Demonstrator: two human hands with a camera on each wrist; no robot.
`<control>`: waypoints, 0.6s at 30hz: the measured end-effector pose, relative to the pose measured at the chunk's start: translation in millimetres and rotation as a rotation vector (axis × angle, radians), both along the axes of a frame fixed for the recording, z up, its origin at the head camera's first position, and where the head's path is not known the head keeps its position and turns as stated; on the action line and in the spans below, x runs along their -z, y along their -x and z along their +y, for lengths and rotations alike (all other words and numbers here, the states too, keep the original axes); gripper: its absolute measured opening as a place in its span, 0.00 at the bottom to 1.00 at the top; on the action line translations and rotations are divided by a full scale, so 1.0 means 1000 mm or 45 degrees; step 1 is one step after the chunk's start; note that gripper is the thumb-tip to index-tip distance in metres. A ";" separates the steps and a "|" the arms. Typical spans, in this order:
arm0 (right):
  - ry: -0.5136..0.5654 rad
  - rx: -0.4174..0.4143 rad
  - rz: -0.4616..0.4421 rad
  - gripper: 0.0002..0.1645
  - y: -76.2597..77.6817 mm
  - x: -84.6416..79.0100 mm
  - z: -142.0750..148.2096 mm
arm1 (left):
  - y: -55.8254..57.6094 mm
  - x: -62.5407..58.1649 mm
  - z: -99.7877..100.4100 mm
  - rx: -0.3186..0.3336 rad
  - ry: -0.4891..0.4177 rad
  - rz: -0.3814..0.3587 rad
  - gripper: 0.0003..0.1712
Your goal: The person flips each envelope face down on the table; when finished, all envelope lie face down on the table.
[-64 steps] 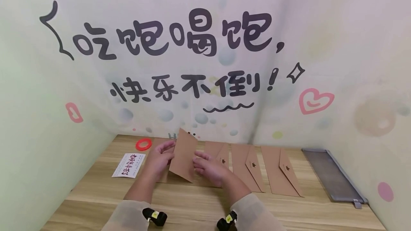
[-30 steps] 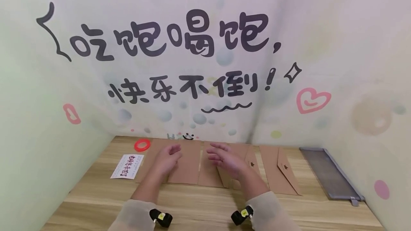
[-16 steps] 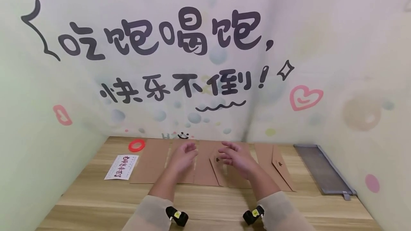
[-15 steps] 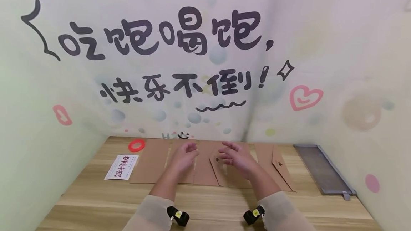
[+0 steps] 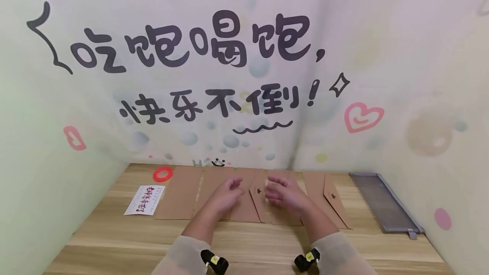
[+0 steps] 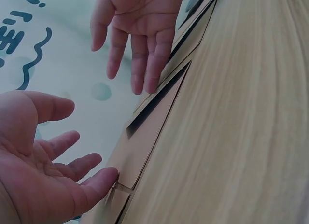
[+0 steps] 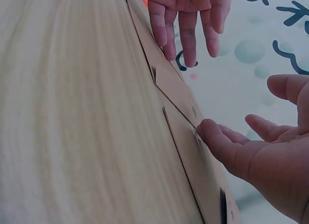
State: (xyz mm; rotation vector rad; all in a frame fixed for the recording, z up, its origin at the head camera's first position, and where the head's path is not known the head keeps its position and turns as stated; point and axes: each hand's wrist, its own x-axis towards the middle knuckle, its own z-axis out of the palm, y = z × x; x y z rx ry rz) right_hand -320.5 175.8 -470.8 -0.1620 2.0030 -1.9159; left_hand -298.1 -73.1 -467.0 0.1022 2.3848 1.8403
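Several brown kraft envelopes lie side by side along the back of the table. My left hand (image 5: 229,194) hovers, fingers loosely bent and holding nothing, over an envelope (image 5: 244,211) whose pointed flap and small dark print face up. Facing it, my right hand (image 5: 289,195) is spread with nothing in it above another envelope (image 5: 284,217), partly hiding it. Further left are two plain-faced envelopes (image 5: 178,192); to the right, an envelope (image 5: 322,192) shows its flap. In the left wrist view both palms, the left hand (image 6: 53,161) and the right hand (image 6: 140,21), face each other.
A red ring (image 5: 163,174) and a white card with dark red handwriting-style characters (image 5: 145,200) lie at the left. On the right is a flat grey mesh pouch (image 5: 386,203). A printed cloth wall (image 5: 244,75) stands right behind the table (image 5: 252,245).
Both hands held an envelope upright at first; it then lay flat and they let go of it. Since then both empty hands have shifted right along the row.
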 end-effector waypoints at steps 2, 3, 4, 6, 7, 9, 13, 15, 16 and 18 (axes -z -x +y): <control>0.024 -0.015 -0.018 0.37 -0.001 0.002 0.001 | -0.001 0.001 -0.001 0.022 -0.006 -0.016 0.33; 0.032 -0.024 -0.024 0.37 -0.001 0.002 0.002 | -0.001 0.002 -0.001 0.025 -0.009 -0.024 0.33; 0.042 -0.030 -0.028 0.37 -0.001 0.003 0.002 | -0.002 0.002 -0.002 0.027 -0.013 -0.026 0.34; 0.054 -0.040 -0.034 0.37 -0.002 0.003 0.003 | -0.002 0.002 -0.002 0.026 -0.013 -0.029 0.34; 0.060 -0.046 -0.034 0.37 -0.003 0.003 0.003 | -0.002 0.002 -0.002 0.024 -0.012 -0.030 0.34; 0.072 -0.048 -0.039 0.37 -0.004 0.002 0.003 | -0.002 0.002 -0.002 0.021 -0.007 -0.033 0.34; 0.088 -0.062 -0.042 0.38 -0.006 0.001 0.003 | -0.002 0.001 -0.002 0.026 0.002 -0.027 0.32; 0.098 -0.068 -0.042 0.38 -0.005 0.002 0.003 | -0.002 0.000 -0.002 0.034 -0.006 -0.025 0.32; 0.104 -0.071 -0.042 0.38 -0.005 0.002 0.003 | -0.003 0.000 -0.003 0.040 -0.009 -0.022 0.32; 0.118 -0.065 -0.047 0.39 -0.003 0.004 0.002 | -0.004 -0.001 -0.003 0.046 -0.006 -0.024 0.31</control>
